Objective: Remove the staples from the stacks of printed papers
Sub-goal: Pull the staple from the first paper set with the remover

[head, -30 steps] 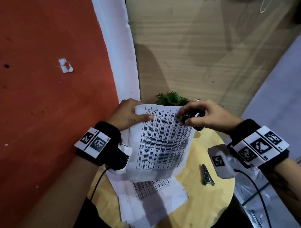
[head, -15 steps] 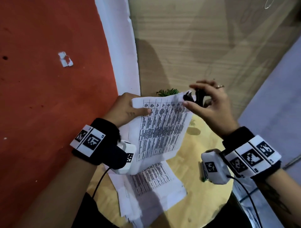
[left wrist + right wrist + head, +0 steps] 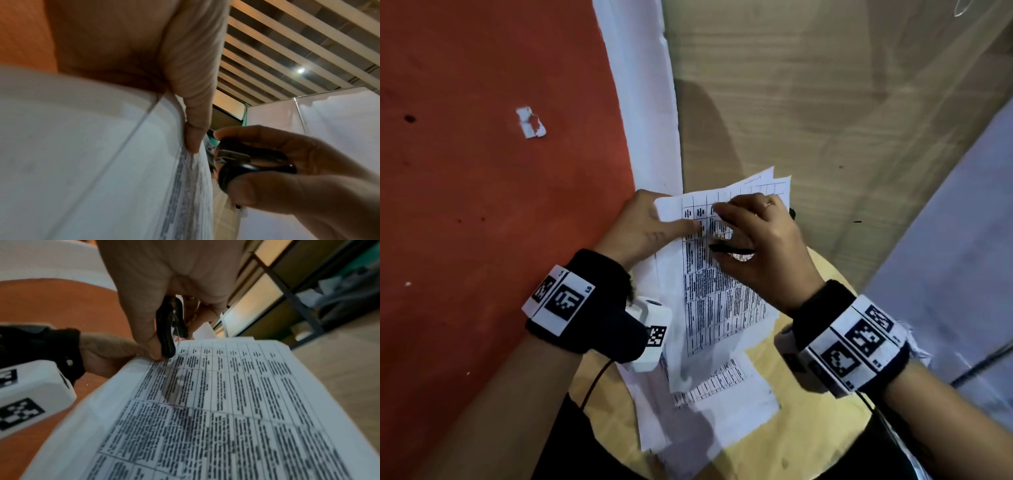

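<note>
My left hand (image 3: 654, 226) holds a stack of printed papers (image 3: 722, 294) tilted up above the round wooden table (image 3: 808, 438), thumb on its top left corner. The thumb (image 3: 193, 129) shows pressed on the sheet edge in the left wrist view. My right hand (image 3: 753, 240) grips a black staple remover (image 3: 732, 249) and lies over the top of the page near that corner. In the right wrist view the staple remover (image 3: 170, 327) hangs between thumb and fingers just above the papers (image 3: 236, 402). No staple is visible.
Several more printed sheets (image 3: 705, 404) lie on the table under the held stack. An orange wall (image 3: 482, 205) stands close on the left, a white strip (image 3: 643, 102) and a wood-look panel (image 3: 808, 102) behind. A grey surface (image 3: 962, 257) is on the right.
The right hand with the staple remover came from the stack's top right corner across and down onto the page near the left thumb. The stack's top sheets have fanned apart at the far edge.
</note>
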Available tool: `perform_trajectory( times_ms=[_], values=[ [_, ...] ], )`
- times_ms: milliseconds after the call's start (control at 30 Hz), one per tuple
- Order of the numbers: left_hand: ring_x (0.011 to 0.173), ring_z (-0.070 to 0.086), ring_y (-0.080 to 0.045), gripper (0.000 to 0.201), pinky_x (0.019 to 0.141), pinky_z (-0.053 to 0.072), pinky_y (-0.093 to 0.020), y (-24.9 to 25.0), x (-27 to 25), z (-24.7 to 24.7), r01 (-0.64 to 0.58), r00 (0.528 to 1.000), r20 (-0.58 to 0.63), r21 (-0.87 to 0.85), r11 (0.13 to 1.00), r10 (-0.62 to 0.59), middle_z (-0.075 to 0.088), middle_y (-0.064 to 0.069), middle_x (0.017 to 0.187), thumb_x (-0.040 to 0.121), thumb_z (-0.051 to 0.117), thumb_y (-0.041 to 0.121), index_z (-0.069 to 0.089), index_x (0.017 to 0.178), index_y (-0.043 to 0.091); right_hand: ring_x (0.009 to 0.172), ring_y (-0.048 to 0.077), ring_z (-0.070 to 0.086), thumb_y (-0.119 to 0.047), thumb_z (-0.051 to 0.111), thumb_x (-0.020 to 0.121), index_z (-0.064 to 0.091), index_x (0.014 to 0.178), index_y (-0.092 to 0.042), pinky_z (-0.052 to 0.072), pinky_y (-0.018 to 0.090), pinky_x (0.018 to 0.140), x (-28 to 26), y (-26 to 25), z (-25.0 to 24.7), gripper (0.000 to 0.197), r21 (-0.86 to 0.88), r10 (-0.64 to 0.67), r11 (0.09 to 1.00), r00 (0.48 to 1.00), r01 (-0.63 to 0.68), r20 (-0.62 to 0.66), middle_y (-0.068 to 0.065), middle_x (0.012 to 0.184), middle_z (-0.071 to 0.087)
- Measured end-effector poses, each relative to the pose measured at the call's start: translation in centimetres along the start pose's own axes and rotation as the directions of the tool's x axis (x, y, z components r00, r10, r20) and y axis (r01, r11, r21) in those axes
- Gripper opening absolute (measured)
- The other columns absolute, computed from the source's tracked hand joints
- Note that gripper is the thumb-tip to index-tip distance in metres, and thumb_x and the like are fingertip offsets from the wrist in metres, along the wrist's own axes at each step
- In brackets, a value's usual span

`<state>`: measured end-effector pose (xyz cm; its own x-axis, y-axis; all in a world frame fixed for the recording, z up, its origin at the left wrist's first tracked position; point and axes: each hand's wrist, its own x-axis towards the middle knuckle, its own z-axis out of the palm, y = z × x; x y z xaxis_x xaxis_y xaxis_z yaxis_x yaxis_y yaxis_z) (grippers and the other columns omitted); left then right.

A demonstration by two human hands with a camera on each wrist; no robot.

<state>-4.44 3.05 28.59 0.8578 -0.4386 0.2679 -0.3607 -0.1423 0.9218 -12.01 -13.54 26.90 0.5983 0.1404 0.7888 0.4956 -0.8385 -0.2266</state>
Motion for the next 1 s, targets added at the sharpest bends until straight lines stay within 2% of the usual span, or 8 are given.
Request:
perform_trajectory(
  times_ms=[100,233,333,433,600,767,900,1000],
  values=[
    [0.079,0.058,-0.019,0.030,0.074,0.043,-0.033,0.4,-0.2,-0.1,0.002,1.000,0.023,-0.001,1.000,-0.002,0.068,-0.024,0.096,0.076,0.076,0.012,0.067,0.096,-0.008,0.082,0.034,0.054,-0.013,0.071,0.064,0.065,0.111,-0.005,0.039,0.028,0.073,0.7,0.1,0.0,0.048,-0.089,-0.082,0.992,0.996,0.086,0.046,0.014,0.099,0.062],
    [0.085,0.059,-0.019,0.042,0.080,0.050,-0.038,1.1,-0.5,0.1,-0.006,0.997,0.074,-0.002,1.000,0.006,0.069,-0.019,0.098,0.069,0.070,0.021,0.067,0.100,-0.007,0.088,0.029,0.051,-0.009,0.071,0.059,0.062,0.111,-0.001,0.044,0.031,0.071,1.0,-0.5,-0.3,0.054,-0.095,-0.102,0.989,0.989,0.112,0.108,0.015,0.099,0.062],
    [0.084,0.059,-0.014,0.042,0.079,0.047,-0.029,1.5,-0.8,0.3,-0.011,0.996,0.092,-0.023,1.000,0.013,0.068,-0.015,0.095,0.067,0.070,0.017,0.067,0.102,-0.008,0.088,0.022,0.041,-0.008,0.069,0.058,0.060,0.101,0.000,0.037,0.030,0.069,1.2,-0.7,-0.5,0.045,-0.067,-0.080,0.994,0.988,0.090,0.134,0.014,0.092,0.063],
    [0.083,0.061,-0.010,0.038,0.076,0.049,-0.021,2.1,-1.1,0.4,-0.021,0.994,0.109,-0.055,0.998,0.027,0.068,-0.011,0.095,0.069,0.075,0.010,0.067,0.103,-0.003,0.085,0.024,0.043,-0.008,0.066,0.059,0.062,0.097,-0.002,0.036,0.028,0.069,1.3,-0.8,-1.1,0.039,-0.082,-0.101,0.990,0.983,0.114,0.150,0.011,0.089,0.063],
    [0.085,0.059,-0.014,0.044,0.080,0.047,-0.033,2.6,-1.1,0.3,-0.033,0.990,0.133,-0.041,0.999,0.038,0.069,-0.016,0.094,0.058,0.076,0.026,0.070,0.093,0.000,0.083,0.035,0.054,-0.006,0.063,0.062,0.063,0.094,0.000,0.049,0.039,0.063,1.5,-1.4,-2.0,0.033,-0.079,-0.139,0.985,0.981,0.150,0.132,0.012,0.089,0.065],
    [0.080,0.060,-0.009,0.025,0.076,0.047,-0.027,3.3,-1.4,0.3,-0.044,0.988,0.145,-0.045,0.998,0.050,0.068,-0.003,0.084,0.063,0.074,0.019,0.071,0.086,0.009,0.080,0.036,0.056,-0.002,0.064,0.061,0.064,0.089,0.000,0.051,0.041,0.062,1.9,-1.7,-2.4,0.028,-0.077,-0.182,0.978,0.973,0.194,0.143,0.012,0.085,0.065],
    [0.085,0.057,-0.015,0.046,0.080,0.047,-0.040,3.5,-1.0,0.2,-0.080,0.989,0.124,0.025,0.996,0.076,0.065,-0.010,0.085,0.058,0.074,0.038,0.070,0.087,0.002,0.081,0.035,0.056,-0.001,0.060,0.062,0.064,0.087,0.000,0.051,0.041,0.062,2.3,-1.9,-2.8,0.025,-0.136,-0.196,0.966,0.967,0.219,0.165,0.012,0.087,0.065],
    [0.084,0.055,-0.015,0.045,0.079,0.048,-0.044,3.7,-0.6,0.3,-0.089,0.991,0.101,0.059,0.994,0.083,0.063,-0.008,0.081,0.057,0.072,0.042,0.069,0.081,0.004,0.081,0.035,0.056,0.002,0.062,0.061,0.064,0.087,-0.001,0.051,0.039,0.062,2.6,-1.9,-2.9,0.026,-0.162,-0.203,0.960,0.965,0.229,0.163,0.011,0.087,0.065]
  ],
)
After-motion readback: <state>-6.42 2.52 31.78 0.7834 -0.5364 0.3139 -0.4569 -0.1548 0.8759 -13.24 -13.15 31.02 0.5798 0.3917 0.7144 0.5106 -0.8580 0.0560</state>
